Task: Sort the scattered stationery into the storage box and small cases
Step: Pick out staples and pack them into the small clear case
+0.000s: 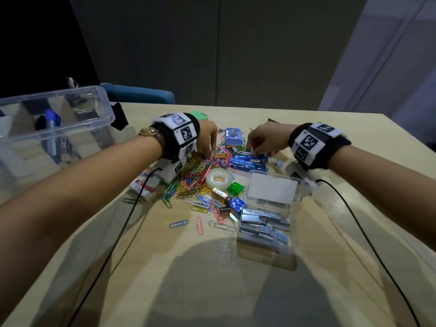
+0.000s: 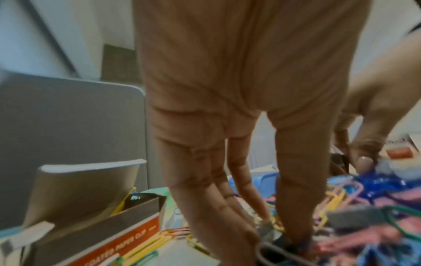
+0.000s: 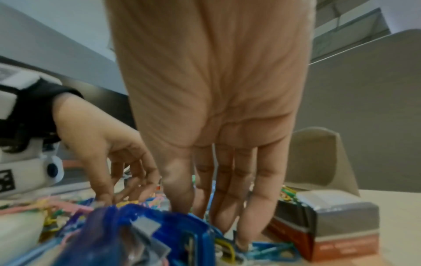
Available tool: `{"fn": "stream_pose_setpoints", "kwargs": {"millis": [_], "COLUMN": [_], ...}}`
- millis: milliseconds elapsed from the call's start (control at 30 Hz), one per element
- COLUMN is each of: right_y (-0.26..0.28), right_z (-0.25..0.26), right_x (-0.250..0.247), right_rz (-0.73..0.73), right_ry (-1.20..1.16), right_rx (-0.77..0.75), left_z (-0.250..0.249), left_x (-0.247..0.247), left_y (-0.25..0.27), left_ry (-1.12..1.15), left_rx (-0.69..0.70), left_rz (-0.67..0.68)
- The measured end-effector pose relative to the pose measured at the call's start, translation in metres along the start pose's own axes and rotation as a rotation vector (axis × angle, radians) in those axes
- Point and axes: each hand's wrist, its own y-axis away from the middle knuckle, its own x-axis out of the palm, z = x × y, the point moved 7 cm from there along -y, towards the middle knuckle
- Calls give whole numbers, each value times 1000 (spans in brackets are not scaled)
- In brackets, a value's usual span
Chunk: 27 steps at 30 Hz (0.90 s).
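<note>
- Left hand (image 1: 207, 138) digs into the paper clips (image 1: 203, 171), fingers curled down; its grip on them I cannot tell.
- Right hand (image 1: 264, 140) reaches at the blue stapler (image 1: 250, 161); grip unclear.
- Gather clips in bunches, lifting clear of tangles.

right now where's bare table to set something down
Bare table lies near the person, before the staple case, and on the far right past the right hand. The middle is crowded: paper clips, tape roll, blue stapler.
</note>
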Motion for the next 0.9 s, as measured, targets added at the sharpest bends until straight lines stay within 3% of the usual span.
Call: {"fn": "stream_pose_setpoints", "kwargs": {"millis": [100,233,400,567,733,900], "right_y": [-8,-8,-6,-12,-30,-44], "right_z": [1,3,-9,9,37,45], "right_x": [6,13,-18,-27,-11,-6], "right_rz": [7,110,0,-93,-60,-3], "right_ry": [0,-42,36,26,106,135], "right_rx": [8,-56,-46,-145,-257,-235], "left_z": [-5,4,15,41,64,72], "left_x": [3,4,-26,-56,-78,-73], "left_y": [-2,-3,16,35,58,81], "left_ry": [-50,116,452,486,648,847], "left_rx": [29,82,116,86,95,134], "left_rz": [9,72,-67,-240,-471,-541]}}
